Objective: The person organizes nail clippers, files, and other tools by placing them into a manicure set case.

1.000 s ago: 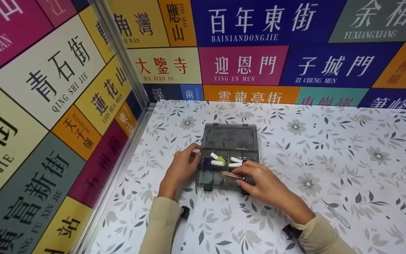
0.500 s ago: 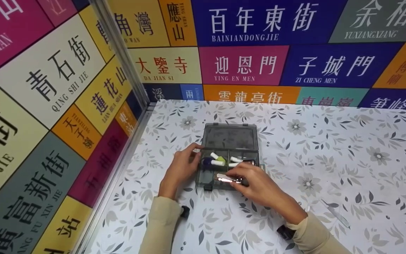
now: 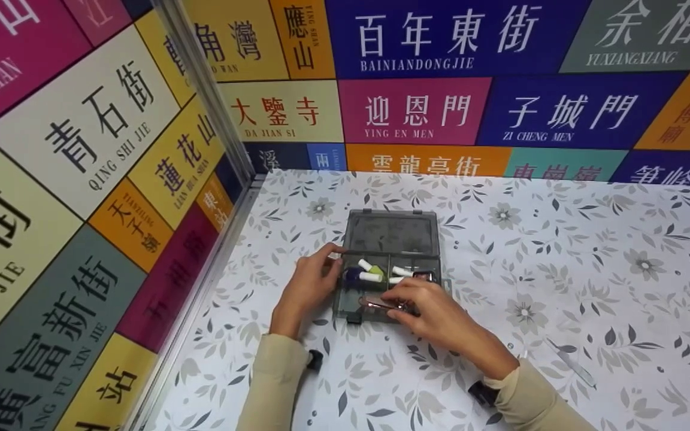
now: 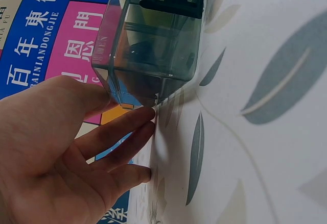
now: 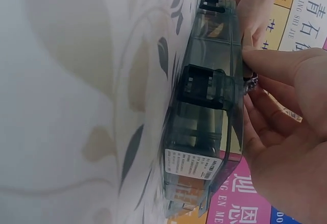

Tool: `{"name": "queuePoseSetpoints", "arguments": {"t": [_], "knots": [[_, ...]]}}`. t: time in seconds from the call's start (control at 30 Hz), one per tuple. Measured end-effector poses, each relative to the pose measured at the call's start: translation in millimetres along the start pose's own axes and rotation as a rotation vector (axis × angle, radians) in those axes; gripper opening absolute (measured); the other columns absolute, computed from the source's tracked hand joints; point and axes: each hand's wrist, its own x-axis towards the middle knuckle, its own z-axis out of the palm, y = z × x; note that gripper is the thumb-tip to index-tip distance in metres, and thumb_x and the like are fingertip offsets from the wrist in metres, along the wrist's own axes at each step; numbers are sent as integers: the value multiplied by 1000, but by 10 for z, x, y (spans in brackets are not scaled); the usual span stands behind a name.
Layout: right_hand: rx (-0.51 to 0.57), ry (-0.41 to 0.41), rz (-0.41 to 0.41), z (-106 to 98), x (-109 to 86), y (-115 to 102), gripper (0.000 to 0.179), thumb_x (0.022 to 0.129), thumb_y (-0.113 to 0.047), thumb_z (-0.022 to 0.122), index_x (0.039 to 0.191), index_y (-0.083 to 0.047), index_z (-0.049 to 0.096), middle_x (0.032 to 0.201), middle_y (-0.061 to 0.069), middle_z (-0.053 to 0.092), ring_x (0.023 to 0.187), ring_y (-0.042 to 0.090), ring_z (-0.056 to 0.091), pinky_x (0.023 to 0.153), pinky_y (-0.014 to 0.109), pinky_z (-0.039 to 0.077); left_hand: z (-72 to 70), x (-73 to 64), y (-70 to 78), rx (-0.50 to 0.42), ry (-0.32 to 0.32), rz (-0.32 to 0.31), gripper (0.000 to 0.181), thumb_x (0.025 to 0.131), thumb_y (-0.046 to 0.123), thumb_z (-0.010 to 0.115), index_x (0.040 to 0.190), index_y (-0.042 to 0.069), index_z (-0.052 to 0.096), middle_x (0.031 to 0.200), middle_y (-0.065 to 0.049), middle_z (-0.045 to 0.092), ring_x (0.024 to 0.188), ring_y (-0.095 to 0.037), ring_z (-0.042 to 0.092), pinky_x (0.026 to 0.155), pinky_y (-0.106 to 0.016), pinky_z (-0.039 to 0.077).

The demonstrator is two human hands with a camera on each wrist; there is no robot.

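From here, the nail clipper (image 3: 374, 303) pinched in the right hand (image 3: 432, 308) hangs over the front compartments of the box (image 3: 351, 297), so I'd lower it flat, the left hand (image 3: 309, 284), fingers apart, lightly steadying the side.

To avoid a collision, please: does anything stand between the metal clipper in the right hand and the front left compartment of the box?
Nothing visible stands between the clipper and the front left compartment; the lid is folded back, and the white pieces lie in the back compartments. The right hand hides part of the box's front.
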Motion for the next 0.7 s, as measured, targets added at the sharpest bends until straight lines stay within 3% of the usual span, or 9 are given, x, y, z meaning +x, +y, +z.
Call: {"name": "queuePoseSetpoints", "arguments": {"t": [0.33,0.7], "knots": [[-49,-51,13,-33,-6,-49,30,96,-10,78,126,-12,80,118,2,77,112,24,72,101,50,58,3,0,-15,8,3,-8,26,112,22,59,137,20,70,117,-10,82,110,-22,79,97,-45,61],[-58,-7,19,26,18,-99,32,95,-10,80,127,-14,80,125,1,76,121,24,71,108,46,56,6,10,-18,-38,0,5,26,111,18,61,136,18,70,118,-12,82,111,-23,80,100,-46,61]]}}
